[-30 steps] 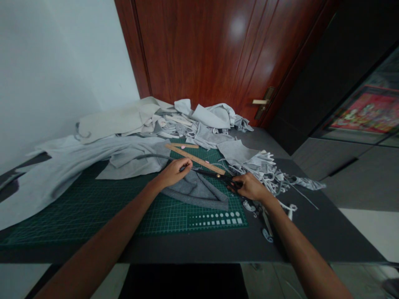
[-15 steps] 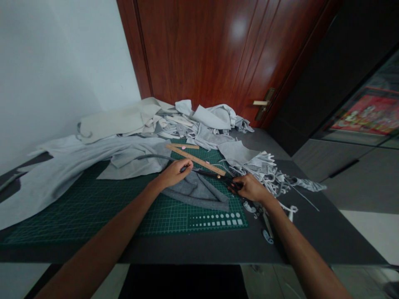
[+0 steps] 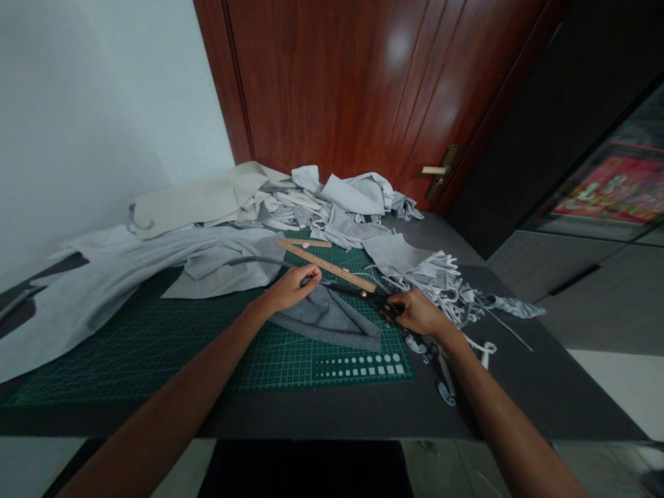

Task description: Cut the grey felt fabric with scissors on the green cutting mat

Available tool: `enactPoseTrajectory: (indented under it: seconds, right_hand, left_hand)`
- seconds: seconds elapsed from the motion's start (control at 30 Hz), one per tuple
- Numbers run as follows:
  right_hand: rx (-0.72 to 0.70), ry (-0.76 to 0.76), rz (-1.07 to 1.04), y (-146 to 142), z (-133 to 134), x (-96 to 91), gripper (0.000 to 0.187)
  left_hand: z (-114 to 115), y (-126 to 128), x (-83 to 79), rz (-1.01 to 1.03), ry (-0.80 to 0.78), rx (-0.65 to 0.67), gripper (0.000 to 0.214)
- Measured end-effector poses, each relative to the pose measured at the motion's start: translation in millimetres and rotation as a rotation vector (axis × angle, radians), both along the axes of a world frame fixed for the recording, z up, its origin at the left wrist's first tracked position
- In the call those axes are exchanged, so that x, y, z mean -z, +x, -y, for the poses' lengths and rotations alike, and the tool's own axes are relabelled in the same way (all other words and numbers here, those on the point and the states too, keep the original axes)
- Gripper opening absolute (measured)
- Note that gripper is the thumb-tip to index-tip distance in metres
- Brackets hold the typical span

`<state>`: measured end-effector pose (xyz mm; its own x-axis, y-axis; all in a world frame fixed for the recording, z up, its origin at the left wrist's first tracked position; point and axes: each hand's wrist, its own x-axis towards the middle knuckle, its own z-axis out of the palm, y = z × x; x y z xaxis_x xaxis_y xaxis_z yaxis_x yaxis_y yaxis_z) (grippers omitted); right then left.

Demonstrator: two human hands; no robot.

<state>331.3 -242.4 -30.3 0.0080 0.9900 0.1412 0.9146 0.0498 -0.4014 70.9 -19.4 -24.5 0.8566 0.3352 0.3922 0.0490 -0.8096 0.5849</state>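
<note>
A dark grey felt piece (image 3: 332,318) lies folded on the green cutting mat (image 3: 155,346). My left hand (image 3: 290,287) pinches its upper edge, fingers closed on the cloth. My right hand (image 3: 418,312) grips the handles of black scissors (image 3: 357,292), whose blades point left toward my left hand's fingertips along the cloth's top edge. Just behind the blades a wooden ruler (image 3: 324,264) lies slanted across the mat.
Heaps of light grey cloth (image 3: 207,249) cover the table's back and left. Cut strips and curled scraps (image 3: 446,283) lie at the right by my right hand. A red-brown door (image 3: 363,90) with a handle (image 3: 436,170) stands behind the dark table (image 3: 519,394).
Almost nothing differs. Both hands stay on the cloth and the scissors, with only a slight shift of the view.
</note>
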Motion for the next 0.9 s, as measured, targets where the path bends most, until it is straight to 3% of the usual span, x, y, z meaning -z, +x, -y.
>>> enactPoseTrajectory:
  seconds: [0.9]
  right_hand:
    - [0.001,0.019,0.021,-0.7,0.3,-1.4,0.028]
  left_hand:
    - [1.1,0.2,-0.7,-0.003,0.008,-0.009,0.026]
